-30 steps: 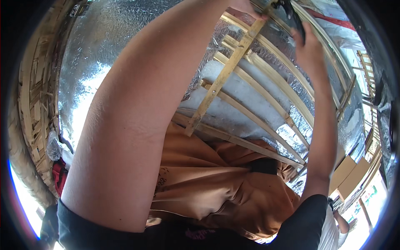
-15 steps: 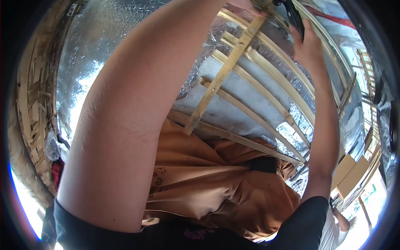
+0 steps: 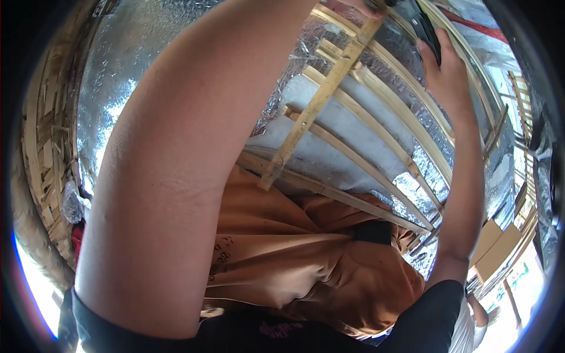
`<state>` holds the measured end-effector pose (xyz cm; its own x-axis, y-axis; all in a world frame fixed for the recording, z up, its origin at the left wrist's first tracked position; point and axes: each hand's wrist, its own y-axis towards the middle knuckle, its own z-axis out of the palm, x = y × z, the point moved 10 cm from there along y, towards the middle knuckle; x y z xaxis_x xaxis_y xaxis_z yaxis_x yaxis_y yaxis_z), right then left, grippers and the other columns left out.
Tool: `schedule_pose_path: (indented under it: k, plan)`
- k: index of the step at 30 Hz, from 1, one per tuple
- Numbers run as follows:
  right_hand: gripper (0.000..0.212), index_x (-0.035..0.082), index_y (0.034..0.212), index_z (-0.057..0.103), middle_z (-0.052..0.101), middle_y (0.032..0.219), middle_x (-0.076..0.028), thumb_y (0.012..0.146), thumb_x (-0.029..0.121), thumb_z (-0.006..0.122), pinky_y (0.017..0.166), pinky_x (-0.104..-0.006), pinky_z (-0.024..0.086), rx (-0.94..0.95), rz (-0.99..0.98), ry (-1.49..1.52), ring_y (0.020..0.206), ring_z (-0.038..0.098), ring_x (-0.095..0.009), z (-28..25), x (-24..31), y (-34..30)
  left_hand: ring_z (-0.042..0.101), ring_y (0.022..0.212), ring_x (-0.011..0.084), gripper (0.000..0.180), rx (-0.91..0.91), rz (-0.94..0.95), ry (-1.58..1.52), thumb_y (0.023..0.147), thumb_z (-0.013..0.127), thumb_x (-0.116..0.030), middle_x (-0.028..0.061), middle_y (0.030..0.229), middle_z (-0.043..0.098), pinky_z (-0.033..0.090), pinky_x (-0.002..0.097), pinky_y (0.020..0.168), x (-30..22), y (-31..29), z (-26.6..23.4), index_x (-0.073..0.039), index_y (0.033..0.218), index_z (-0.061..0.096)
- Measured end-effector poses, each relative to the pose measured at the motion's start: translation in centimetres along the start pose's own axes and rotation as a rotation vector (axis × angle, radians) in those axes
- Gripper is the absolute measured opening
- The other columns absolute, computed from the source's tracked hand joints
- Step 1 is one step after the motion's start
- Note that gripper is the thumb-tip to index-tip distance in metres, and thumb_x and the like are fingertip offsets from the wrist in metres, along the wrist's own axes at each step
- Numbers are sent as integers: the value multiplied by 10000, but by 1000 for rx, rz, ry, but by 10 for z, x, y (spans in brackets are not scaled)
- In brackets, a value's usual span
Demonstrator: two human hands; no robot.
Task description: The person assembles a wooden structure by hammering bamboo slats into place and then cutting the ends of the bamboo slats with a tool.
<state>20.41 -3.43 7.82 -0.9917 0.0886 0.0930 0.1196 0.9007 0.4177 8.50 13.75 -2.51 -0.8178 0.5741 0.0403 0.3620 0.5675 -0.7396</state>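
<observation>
My right hand (image 3: 450, 70) is closed around the long black handle of a tool (image 3: 425, 29). The tool's head lies partly beyond the top edge, so I cannot tell its exact kind. At the top of the view my left hand (image 3: 356, 6) is closed at the upper end of a wooden slat (image 3: 315, 109), its fingers partly cut off by the frame. This slat runs diagonally across several other slats (image 3: 376, 120) that fan toward the lower right. Nail or screw heads show along it.
Silvery foil sheeting (image 3: 170, 35) lies behind the slats. Brown cloth (image 3: 282, 259) spreads below them. Woven bamboo or wood strips (image 3: 50, 135) line the left side. Cardboard (image 3: 497, 247) stands at right, near another person's arm (image 3: 478, 312) and white clothing.
My right hand and the black-handled tool have shifted right and slightly down. My left hand stays at the slat's upper end, with its forearm moved slightly left.
</observation>
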Motion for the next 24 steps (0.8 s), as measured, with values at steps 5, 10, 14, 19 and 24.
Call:
schedule_pose_path:
  k: [5,10,14,19,24]
  plan:
    - [441,21,1328,538,673,972,-166,1043,358,531,824,-386,540,-168,310,231,898,676,-279,-17,-29,-5,-189,1500,455,1466,-165,28,-60,574,468,-1031,257,1638,-164,-66,630,1194,-2,-3,-13,-115,1615,-6]
    - [351,23,1290,463,661,922,-175,1039,258,538,742,-389,568,25,73,-5,852,686,-256,-8,-2,19,-185,1500,458,1419,-149,110,67,599,458,-1024,254,1641,-156,-66,629,1193,-6,0,-22,-110,1617,80]
    - [415,4,1270,552,716,1075,-192,1027,340,568,748,-451,549,-578,668,572,864,723,-368,-28,-54,-39,-160,1504,467,1411,-142,147,31,625,459,-1011,245,1647,-140,-70,619,1197,-12,-3,-11,-85,1614,65]
    - [345,90,1262,551,701,908,-239,1026,341,564,728,-479,552,31,358,103,858,707,-414,-20,-28,-4,-156,1508,454,1430,-198,58,34,616,444,-1019,240,1647,-142,-91,607,1198,0,-7,-18,-76,1611,34]
    - [347,-15,1173,536,544,725,7,1043,304,574,535,-220,412,-152,414,472,600,485,-46,-46,-8,1,-156,1511,442,1442,-172,74,52,608,433,-1026,238,1646,-143,-101,600,1199,-2,-8,-11,-75,1609,16]
